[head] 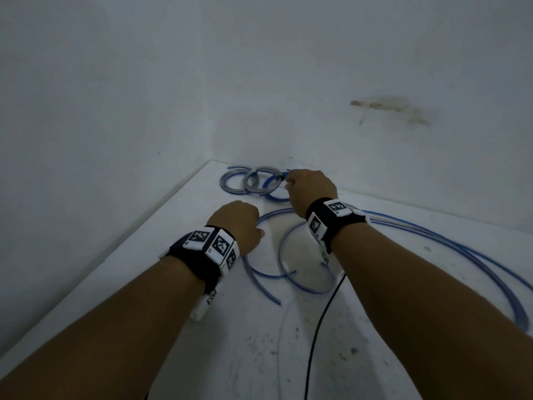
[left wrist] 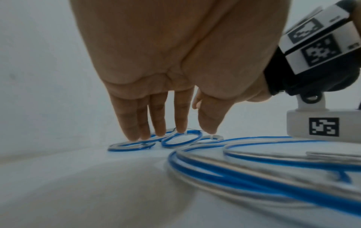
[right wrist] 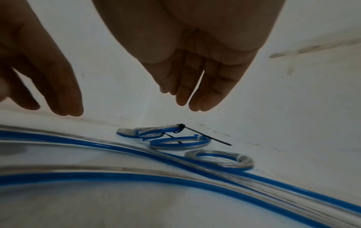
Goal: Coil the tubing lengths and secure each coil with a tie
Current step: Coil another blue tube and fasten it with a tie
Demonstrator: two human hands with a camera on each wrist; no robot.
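Several small tied coils of blue and clear tubing [head: 256, 181] lie in the far corner of the white table [head: 138, 272]. One coil [right wrist: 162, 128] carries a black zip tie [right wrist: 207, 135] whose tail sticks out; another coil [right wrist: 218, 160] lies nearest, bound with a pale tie. My right hand [head: 307, 189] hovers just above them, its fingers [right wrist: 197, 100] relaxed and holding nothing. My left hand [head: 238, 223] hangs nearer to me over loose tubing [head: 288, 249], its fingers [left wrist: 160, 121] straight and empty. Long uncoiled lengths [head: 461, 255] sweep round to the right.
White walls meet in a corner right behind the coils, one with a brown stain [head: 389, 108]. A thin black cable [head: 317, 327] runs from my right wrist toward the near edge. The table's left edge [head: 95, 281] runs diagonally.
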